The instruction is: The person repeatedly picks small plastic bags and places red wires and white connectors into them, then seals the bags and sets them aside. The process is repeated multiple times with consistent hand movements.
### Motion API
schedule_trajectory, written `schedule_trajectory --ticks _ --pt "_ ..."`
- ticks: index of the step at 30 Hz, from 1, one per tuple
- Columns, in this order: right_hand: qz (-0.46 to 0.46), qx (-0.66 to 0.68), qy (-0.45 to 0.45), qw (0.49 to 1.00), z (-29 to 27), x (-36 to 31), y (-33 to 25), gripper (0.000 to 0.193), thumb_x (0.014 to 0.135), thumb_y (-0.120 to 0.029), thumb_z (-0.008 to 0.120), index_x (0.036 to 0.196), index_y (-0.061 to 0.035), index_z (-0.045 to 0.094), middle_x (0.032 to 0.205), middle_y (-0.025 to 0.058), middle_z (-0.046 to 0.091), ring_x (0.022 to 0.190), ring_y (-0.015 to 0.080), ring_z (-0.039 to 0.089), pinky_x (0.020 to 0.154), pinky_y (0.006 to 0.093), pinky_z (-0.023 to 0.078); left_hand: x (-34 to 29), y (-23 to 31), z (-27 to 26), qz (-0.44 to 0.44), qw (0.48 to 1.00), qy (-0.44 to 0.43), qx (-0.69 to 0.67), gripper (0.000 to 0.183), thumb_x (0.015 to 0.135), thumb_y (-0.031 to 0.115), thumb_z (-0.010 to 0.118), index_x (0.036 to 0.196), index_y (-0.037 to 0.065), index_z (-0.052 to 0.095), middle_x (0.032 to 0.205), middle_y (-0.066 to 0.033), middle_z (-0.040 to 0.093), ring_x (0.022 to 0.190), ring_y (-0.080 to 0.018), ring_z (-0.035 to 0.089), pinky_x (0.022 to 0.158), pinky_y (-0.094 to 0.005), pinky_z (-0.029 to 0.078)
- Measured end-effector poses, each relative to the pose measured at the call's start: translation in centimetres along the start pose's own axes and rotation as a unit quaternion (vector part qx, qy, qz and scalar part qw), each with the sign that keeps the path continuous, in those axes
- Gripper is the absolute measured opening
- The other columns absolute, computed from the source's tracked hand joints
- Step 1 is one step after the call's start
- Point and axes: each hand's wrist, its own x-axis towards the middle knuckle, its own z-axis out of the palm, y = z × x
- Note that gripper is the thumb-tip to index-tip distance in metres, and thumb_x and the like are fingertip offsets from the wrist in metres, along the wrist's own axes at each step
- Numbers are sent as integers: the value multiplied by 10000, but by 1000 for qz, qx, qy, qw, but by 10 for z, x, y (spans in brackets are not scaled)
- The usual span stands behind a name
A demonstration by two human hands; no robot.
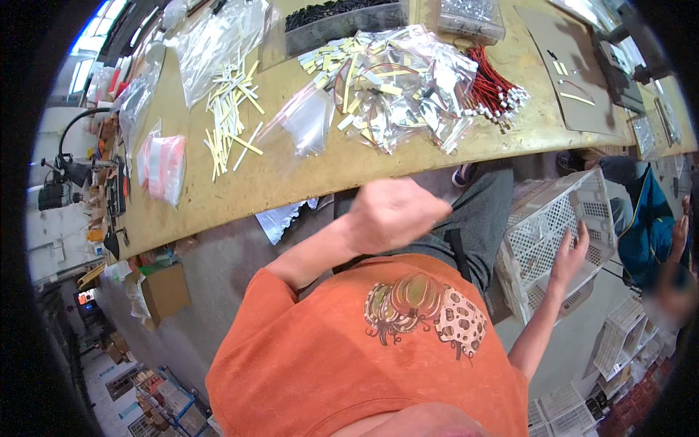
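My left hand (397, 216) is held just off the near edge of the workbench, in front of my body. Its fingers are curled closed and slightly blurred, so anything inside them is hidden. Over at the right, my right hand (571, 253) has its fingers apart and holds nothing; it is by a white perforated plastic crate (526, 244). Beyond my left hand, a pile of clear plastic bags (408, 91) with small parts lies on the bench. A bundle of red wires with white connectors (495, 91) lies beside it.
The yellowish workbench (240, 197) carries loose white and yellow strips (231, 116), a pink bag (162, 166), a bin of black parts (342, 25) and a clear box (472, 18). A cardboard sheet (582, 95) lies far right. Another person (652, 218) is at the right.
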Motion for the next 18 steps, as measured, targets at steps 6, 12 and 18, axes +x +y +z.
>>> schedule_trajectory --ticks 6,12,18 --pt "-366 130 -95 916 37 -5 -231 749 777 -173 861 1441 -43 539 1469 205 543 1341 373 535 1122 452 427 38 -17 -40 -126 963 64 231 617 736 217 870 1304 124 647 1260 -124 631 1144 -319 596 994 -447 487" --pt "-443 53 -36 894 112 50 -329 1118 768 -743 706 1561 -32 369 1502 294 458 1420 446 415 1199 559 238 10 -33 -21 -184 939 6 291 613 774 276 842 1338 166 630 1323 -100 588 1226 -324 535 1050 -465 429" --pt "-439 0 -43 897 149 68 -343 1163 771 -785 681 1559 1 343 1331 213 618 1305 354 539 1196 580 215 6 -35 -19 -174 959 50 217 416 795 141 806 1176 77 651 1204 -128 637 1147 -324 601 1020 -439 471"
